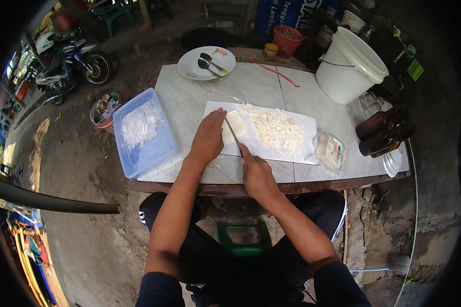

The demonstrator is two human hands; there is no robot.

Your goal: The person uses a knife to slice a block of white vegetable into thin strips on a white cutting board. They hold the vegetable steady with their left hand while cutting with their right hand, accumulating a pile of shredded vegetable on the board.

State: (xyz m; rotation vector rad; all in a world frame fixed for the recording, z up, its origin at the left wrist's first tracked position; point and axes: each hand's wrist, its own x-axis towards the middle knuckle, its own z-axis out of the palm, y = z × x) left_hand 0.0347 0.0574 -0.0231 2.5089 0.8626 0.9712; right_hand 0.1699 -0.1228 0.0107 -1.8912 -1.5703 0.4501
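Observation:
My right hand (258, 172) grips a kitchen knife (233, 132) by its handle. Its blade lies across a flat stack of pale square sheets (236, 124) on a white cutting board (309, 124). My left hand (210, 136) presses the stack's left side, fingers together and close to the blade's tip; the palm hides part of the stack. To the right of the knife, a pile of short pale strips and small pieces (278, 128) covers much of the board. An opened clear plastic packet (330, 151) with more pale squares rests at the board's right end.
A blue plastic tub (165, 147) with white strips overhangs the table's left edge. Further back are a floral plate (188, 69) with two spoons and a red strip (280, 73). A white bucket (338, 80), brown bottles (384, 140) and small plates (392, 163) stand right.

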